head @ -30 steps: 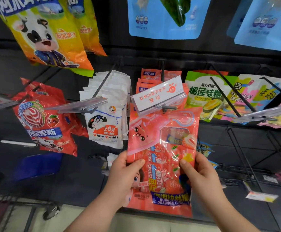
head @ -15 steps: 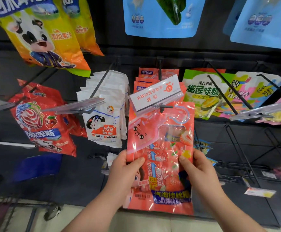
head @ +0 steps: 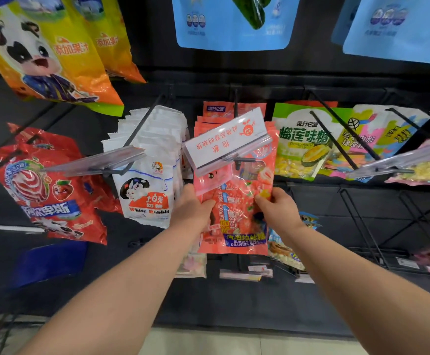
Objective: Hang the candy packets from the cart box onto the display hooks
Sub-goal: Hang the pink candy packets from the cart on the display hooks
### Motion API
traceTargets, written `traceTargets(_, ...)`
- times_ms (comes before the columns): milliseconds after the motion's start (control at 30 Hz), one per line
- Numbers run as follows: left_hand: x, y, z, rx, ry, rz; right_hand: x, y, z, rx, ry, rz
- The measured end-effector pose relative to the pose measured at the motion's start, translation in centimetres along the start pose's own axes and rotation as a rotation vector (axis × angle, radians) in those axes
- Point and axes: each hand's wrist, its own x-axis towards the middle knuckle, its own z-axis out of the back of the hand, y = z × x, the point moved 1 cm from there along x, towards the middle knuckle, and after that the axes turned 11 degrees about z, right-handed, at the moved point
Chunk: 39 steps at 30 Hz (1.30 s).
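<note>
left hand [head: 192, 210] and right hand [head: 278, 209] fingers pinch the side edges of the glossy red plastic candy packet [head: 237, 198], top just under the white plastic price-tag flap [head: 225, 139]; risk: hang hole hidden behind flap misses black wire hook [head: 245, 159], packet drops.

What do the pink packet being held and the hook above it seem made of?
Pink packet: seemingly thin plastic film, glossy; it catches glare and has a see-through window. Hook: probably painted metal wire, matte black; it looks thin, straight and rigid.
</note>
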Motion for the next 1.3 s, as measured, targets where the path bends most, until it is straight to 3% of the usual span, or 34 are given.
traceTargets(267,1.2,-0.2,-0.8,0.025,-0.035,0.05,1.3,-0.4,0.0,-0.077,0.06,-0.006)
traceTargets(467,-0.2,-0.2,-1.1,0.016,-0.042,0.026,-0.2,0.2,1.1,-0.41,0.183,0.1)
traceTargets(533,-1.2,0.1,-0.7,0.155,-0.02,-0.043,-1.6,0.5,1.6,-0.611,0.239,0.167)
traceTargets(667,-4.3,0.1,0.9,0.809,-0.01,-0.317,-4.3,1.7,2.5,-0.978,0.369,0.338)
traceTargets(800,-7.4,-0.5,2.6,1.006,-0.037,-0.418,-6.3,3.6,2.7,-1.048,0.435,0.4)
traceTargets(1000,-10.8,0.5,6.2,1.014,-0.04,-0.374,-9.0,6.3,1.9,-1.1,0.494,0.496)
traceTargets(1300,-15.5,6.7,14.3,1.019,-0.102,-0.165,-14.7,10.2,-3.3,-1.112,0.596,0.704)
